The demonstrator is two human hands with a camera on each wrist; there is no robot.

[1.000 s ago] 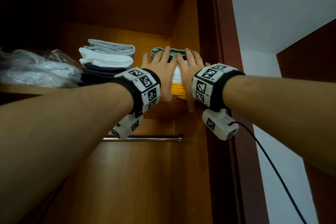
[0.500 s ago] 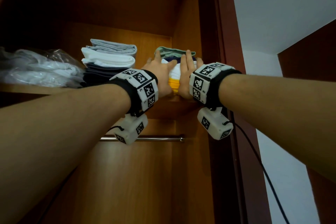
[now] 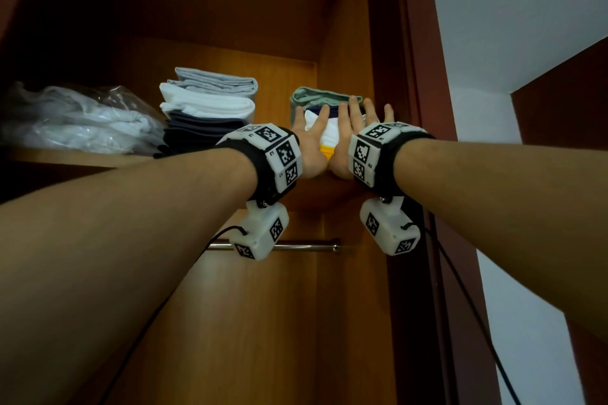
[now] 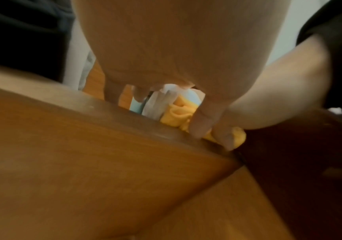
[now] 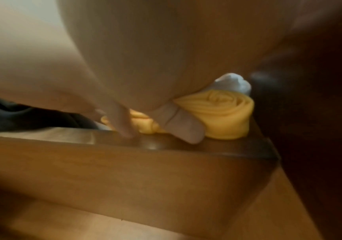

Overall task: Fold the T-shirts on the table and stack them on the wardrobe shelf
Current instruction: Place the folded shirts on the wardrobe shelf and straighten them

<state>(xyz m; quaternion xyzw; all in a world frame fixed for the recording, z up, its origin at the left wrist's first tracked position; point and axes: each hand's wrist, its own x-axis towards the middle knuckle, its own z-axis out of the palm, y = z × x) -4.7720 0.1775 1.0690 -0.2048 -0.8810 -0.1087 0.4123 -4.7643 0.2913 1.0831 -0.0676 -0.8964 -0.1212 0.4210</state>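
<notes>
Both hands have slid down the front of the stack since a second ago: then the fingers lay over its top edge, now the fingertips reach only the navy layer and the green top is uncovered.

Beneath the hands runs the wardrobe shelf [image 3: 82, 159], its front lip just under the palms. Beyond the left hand [image 3: 309, 138], further off to that side, sit a crumpled plastic bag [image 3: 75, 118] of pale cloth and a second folded pile [image 3: 207, 108] of about four garments, grey over white over dark. Below the wrists one hanging rail [image 3: 306, 245] crosses the cupboard.

Straight ahead of the palms stands the stack of T-shirts [image 3: 324, 97], tight against the side wall past the right hand [image 3: 357, 128]. I count four layers: green, navy, white, yellow, with the yellow T-shirt [image 5: 225, 112] lowest and resting on the shelf.

Each hand is flat, fingers straight and spread, pressing the stack's front face; neither grips anything. The thumbs point down toward the shelf lip.

As a judgement, this stack is already delivered and the present step is squaring it and nudging it back. Whether more shirts wait on the worktop cannot be told; it is out of view.
</notes>
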